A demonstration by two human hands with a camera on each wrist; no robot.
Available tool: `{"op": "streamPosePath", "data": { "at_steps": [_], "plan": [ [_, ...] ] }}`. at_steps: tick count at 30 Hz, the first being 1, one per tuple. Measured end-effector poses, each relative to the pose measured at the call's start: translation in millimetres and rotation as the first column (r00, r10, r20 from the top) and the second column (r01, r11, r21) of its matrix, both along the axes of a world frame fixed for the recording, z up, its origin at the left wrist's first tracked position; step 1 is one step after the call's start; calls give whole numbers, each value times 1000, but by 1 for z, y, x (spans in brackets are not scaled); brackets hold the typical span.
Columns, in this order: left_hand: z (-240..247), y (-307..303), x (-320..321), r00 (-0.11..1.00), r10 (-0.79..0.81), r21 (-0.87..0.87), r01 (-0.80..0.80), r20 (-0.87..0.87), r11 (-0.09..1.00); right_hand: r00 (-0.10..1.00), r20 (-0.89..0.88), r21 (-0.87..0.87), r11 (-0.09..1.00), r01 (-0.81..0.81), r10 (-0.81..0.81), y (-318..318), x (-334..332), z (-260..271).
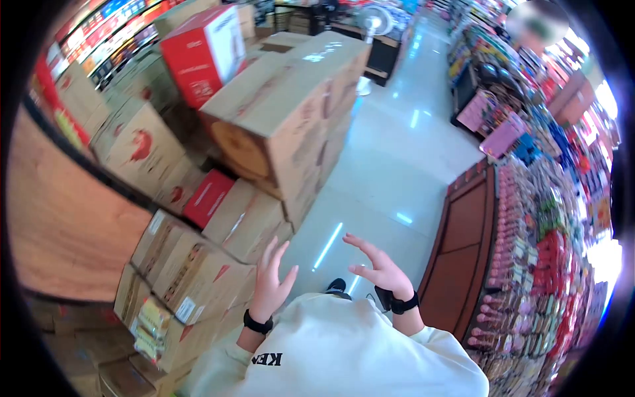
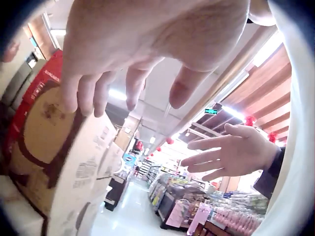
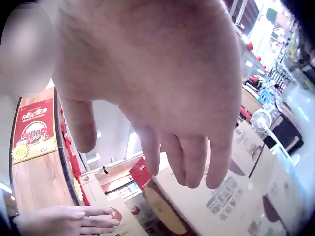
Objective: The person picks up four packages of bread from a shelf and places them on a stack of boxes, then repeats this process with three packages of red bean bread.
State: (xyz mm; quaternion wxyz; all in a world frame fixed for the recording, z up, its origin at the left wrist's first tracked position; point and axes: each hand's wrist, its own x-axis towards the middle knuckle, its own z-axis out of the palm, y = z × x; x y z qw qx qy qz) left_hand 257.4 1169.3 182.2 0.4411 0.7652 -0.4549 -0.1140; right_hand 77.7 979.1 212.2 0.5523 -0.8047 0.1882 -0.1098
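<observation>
Both hands are raised in front of the body, apart, palms toward each other, with nothing in them. The left hand point(image 1: 270, 281) has its fingers extended, beside stacked cardboard boxes point(image 1: 245, 218) in the head view. My right hand point(image 1: 385, 270) is spread over the aisle floor, its fingers loosely straight. From the left wrist, the left hand point(image 2: 152, 44) fills the top and the right hand point(image 2: 236, 153) shows at the right. In the right wrist view the right hand point(image 3: 152, 83) is large, and the left hand point(image 3: 66, 221) lies at lower left.
A tall carton stack point(image 1: 284, 99) with a red and white box point(image 1: 202, 56) stands ahead on the left. A wooden counter point(image 1: 73, 212) is at far left. Along the right runs a brown cabinet point(image 1: 463, 245) beside packaged goods point(image 1: 522, 291). A white fan point(image 1: 374, 23) stands by the aisle point(image 1: 377, 172).
</observation>
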Motion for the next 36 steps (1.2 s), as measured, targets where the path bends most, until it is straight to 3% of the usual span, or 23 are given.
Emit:
{"op": "streamPosePath", "data": {
  "at_steps": [4,9,16,28,36],
  "plan": [
    [0,-67,-34,983,-162,-38,159,-83,987,989,-54,-57,989,135,-138,-32,-63,13],
    [8,-141,-75,931,-361,-34,359,-48,933,923,-45,-96,922,376,-381,-55,-138,19],
    [7,-217,-117,781,-623,46,624,-34,780,773,-81,-5,776,631,-630,-51,-212,-2],
    [15,-385,-157,475,-879,21,879,30,476,476,-16,-47,476,878,-880,-110,-243,4],
    [24,-478,-158,382,-920,41,921,94,387,369,20,-100,365,925,-929,-175,-238,1]
  ]
}}
